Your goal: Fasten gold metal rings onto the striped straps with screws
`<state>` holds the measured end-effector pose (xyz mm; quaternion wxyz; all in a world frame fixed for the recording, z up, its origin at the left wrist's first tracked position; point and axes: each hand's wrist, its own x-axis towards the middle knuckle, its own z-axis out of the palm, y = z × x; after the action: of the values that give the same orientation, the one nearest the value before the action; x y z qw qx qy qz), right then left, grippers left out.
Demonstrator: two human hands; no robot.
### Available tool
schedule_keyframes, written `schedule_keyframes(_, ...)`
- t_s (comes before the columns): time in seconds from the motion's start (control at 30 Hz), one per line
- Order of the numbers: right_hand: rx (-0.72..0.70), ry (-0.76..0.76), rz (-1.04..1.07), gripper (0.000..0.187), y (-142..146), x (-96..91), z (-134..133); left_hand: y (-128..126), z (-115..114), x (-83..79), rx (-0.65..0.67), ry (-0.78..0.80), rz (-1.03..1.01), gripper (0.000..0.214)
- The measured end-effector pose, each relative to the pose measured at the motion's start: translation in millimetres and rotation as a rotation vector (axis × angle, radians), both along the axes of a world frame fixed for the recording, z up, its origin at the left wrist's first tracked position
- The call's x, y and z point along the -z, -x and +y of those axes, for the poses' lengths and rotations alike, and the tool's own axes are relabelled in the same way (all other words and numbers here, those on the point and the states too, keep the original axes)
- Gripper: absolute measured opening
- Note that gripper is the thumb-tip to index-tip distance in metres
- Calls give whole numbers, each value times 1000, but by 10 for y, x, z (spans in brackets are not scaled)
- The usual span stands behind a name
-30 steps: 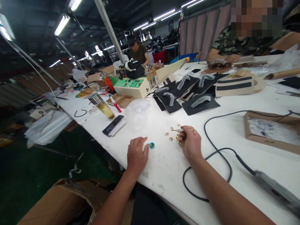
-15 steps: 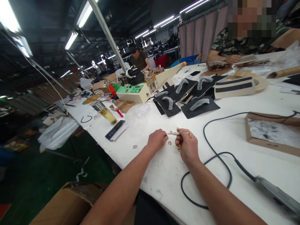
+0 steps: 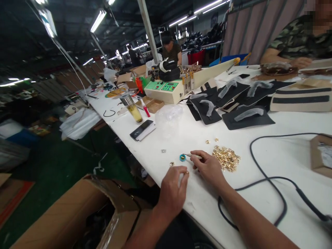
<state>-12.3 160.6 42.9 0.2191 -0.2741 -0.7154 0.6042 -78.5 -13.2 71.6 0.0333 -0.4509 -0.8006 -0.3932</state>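
Dish (image 3: 182, 157), small, round, blue: right grip (image 3: 209, 168) beside it, closed on slim pale tool (image 3: 188, 155); left grip (image 3: 172, 189) on its near side, pinching small gold-coloured piece (image 3: 187, 172).

Gold rings (image 3: 226, 158), blue dish (image 3: 180, 158), white tabletop (image 3: 293, 155), black panels (image 3: 246, 125), green machine face (image 3: 153, 85), camouflage-patterned shirt (image 3: 290, 38)

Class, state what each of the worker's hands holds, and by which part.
The right hand holds a slim pointed tool by its shaft, behind the tip. The left hand pinches a small gold piece; which part is too small to tell.
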Motion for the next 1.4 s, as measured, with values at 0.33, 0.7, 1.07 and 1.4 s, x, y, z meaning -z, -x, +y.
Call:
schedule_keyframes(0.33,38,-222,-26,31,57,42,-127,-126,19,322,-15,222,128,7)
schedule_keyframes(0.7,16,-318,-38,25,50,123,-102,-145,78,325,-34,276,149,8)
schedule_keyframes(1.07,32,-286,-30,21,40,98,-92,-142,88,313,-40,261,125,7)
schedule_keyframes(1.4,46,129,48,43,8,12,-62,-82,46,357,-68,-11,-81,9)
